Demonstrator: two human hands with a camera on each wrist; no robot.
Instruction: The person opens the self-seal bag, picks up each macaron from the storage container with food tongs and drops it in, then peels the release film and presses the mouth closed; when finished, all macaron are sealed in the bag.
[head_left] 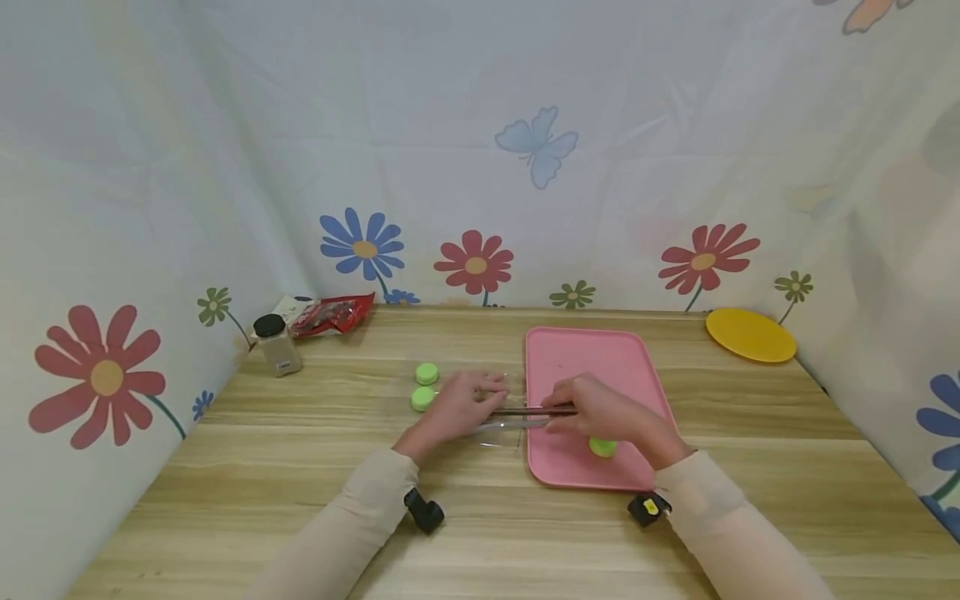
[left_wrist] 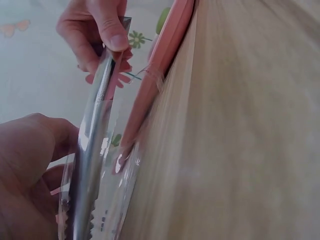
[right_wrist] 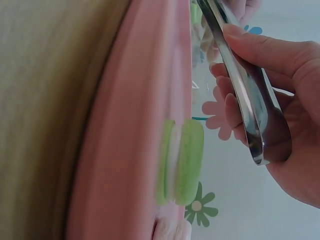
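Right grip: the right hand (head_left: 596, 408), above the pink tray (head_left: 577, 350), fingers and thumb closed round the metal tongs (right_wrist: 237, 85) near their bent end.
Tongs: lying sideways from the right grip across to the left one, their far part within clear plastic (left_wrist: 129, 176).
Left grip: the left hand (head_left: 465, 402), left of the tray, fingers bent against the plastic around the tongs; whether it truly pinches I cannot tell.
Single macaron: one green macaron (head_left: 603, 447) with pale filling, on the tray, just nearer the person than the right grip.
Paired macarons: two green ones (head_left: 425, 387), just left of the left grip.
Jar: black-lidded (head_left: 278, 346), far left of the left grip, red packet (head_left: 333, 315) beside it.
Yellow plate: (head_left: 750, 335) beyond the right grip, to its right.
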